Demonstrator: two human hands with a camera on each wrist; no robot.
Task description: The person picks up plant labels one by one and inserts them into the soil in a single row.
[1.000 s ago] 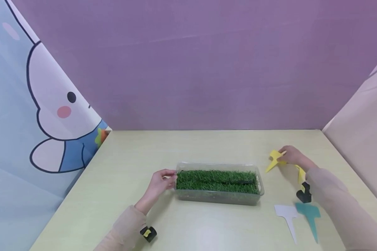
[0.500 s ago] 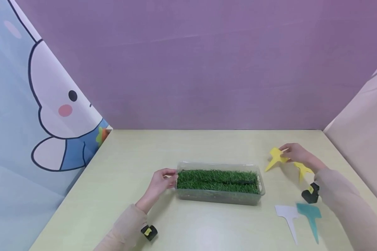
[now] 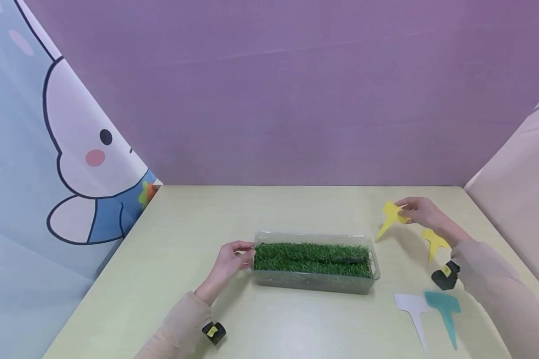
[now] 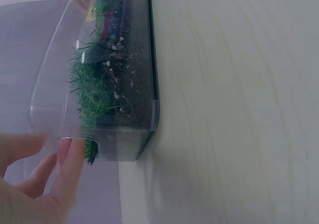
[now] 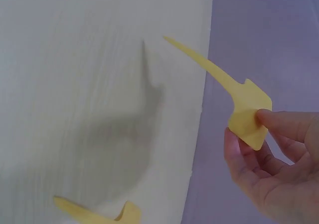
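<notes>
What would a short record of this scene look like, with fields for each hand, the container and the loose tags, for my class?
Left hand: holds the left end of the clear container
Right hand: pinches a yellow tag, raised above the table
Container contents: green grass strips
Loose tags: second yellow tag, white tag, teal tag, all on the table, right of the container

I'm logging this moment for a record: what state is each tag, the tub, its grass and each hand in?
Held yellow tag: lifted off the table, stem tip free
Other yellow tag: lying on the table
White tag: lying flat
Teal tag: lying flat
Tub: upright
Grass: inside the tub
Right hand: pinching the held yellow tag
Left hand: touching the tub's left end
</notes>
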